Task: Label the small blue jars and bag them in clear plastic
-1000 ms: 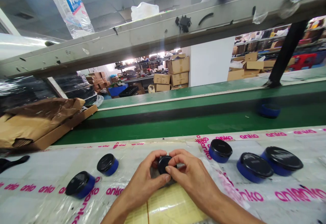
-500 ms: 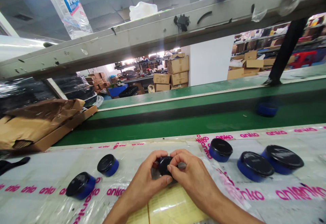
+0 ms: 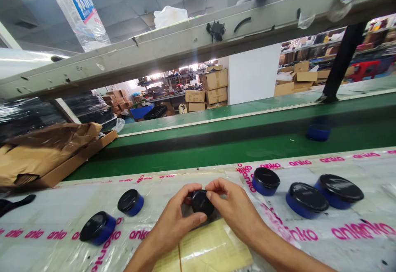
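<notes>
Both my hands meet at the middle of the plastic-covered bench, holding a small round black-lidded jar (image 3: 201, 202) between their fingers. My left hand (image 3: 175, 222) grips it from the near left, and my right hand (image 3: 235, 210) pinches its upper right side. Its lower part is hidden by my fingers. Left of my hands stand two blue jars with black lids (image 3: 130, 202) (image 3: 97, 228). To the right are three larger ones (image 3: 266, 181) (image 3: 307, 200) (image 3: 338, 191). A yellowed paper sheet (image 3: 213, 247) lies under my wrists.
The bench is covered with clear plastic sheeting (image 3: 55, 210) printed in pink with "anko". Behind its far edge runs a green conveyor belt (image 3: 201, 152) carrying a blue jar (image 3: 318, 132). A cardboard box (image 3: 46, 156) sits at the left, below a grey overhead beam (image 3: 185, 45).
My right fingers have shifted towards the jar's upper right side. The blue jar on the belt has moved left. The whole view has tilted slightly.
</notes>
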A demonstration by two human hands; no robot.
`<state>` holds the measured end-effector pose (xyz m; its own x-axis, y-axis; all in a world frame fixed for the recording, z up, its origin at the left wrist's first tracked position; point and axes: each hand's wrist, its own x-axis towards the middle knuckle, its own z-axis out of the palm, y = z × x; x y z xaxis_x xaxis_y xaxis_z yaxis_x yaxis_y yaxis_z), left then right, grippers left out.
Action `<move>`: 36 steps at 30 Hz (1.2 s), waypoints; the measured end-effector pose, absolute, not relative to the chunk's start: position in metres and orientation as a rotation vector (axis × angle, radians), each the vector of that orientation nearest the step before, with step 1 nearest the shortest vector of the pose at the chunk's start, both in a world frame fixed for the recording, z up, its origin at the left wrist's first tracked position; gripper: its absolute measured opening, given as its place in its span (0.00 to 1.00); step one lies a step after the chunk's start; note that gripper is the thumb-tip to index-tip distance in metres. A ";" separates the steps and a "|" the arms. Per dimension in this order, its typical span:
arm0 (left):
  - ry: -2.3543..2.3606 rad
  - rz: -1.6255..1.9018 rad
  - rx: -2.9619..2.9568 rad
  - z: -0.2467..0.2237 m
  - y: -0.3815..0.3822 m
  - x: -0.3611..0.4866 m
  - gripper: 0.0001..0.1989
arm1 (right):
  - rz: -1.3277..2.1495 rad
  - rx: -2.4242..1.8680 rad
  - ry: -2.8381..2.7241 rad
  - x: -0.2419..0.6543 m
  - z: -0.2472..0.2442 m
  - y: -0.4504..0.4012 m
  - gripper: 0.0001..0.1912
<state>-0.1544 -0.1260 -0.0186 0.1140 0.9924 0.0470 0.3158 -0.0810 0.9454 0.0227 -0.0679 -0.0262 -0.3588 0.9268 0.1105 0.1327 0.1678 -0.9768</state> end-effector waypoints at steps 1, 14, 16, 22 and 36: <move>1.333 1.008 1.539 -0.019 -0.126 -0.155 0.27 | 1.270 -1.024 -1.667 0.023 -0.026 -0.068 0.08; 1.317 1.013 1.558 -0.015 -0.125 -0.154 0.24 | 1.141 -1.043 -1.815 0.021 -0.025 -0.062 0.14; 1.326 1.003 1.562 -0.016 -0.125 -0.154 0.25 | 1.136 -1.041 -1.824 0.021 -0.026 -0.061 0.17; 1.573 1.072 1.701 -0.027 -0.121 -0.151 0.35 | 0.998 -1.017 -1.870 0.024 -0.034 -0.061 0.19; 1.771 1.133 1.597 -0.040 -0.118 -0.155 0.41 | 0.041 -0.760 -2.357 0.020 -0.045 -0.069 0.29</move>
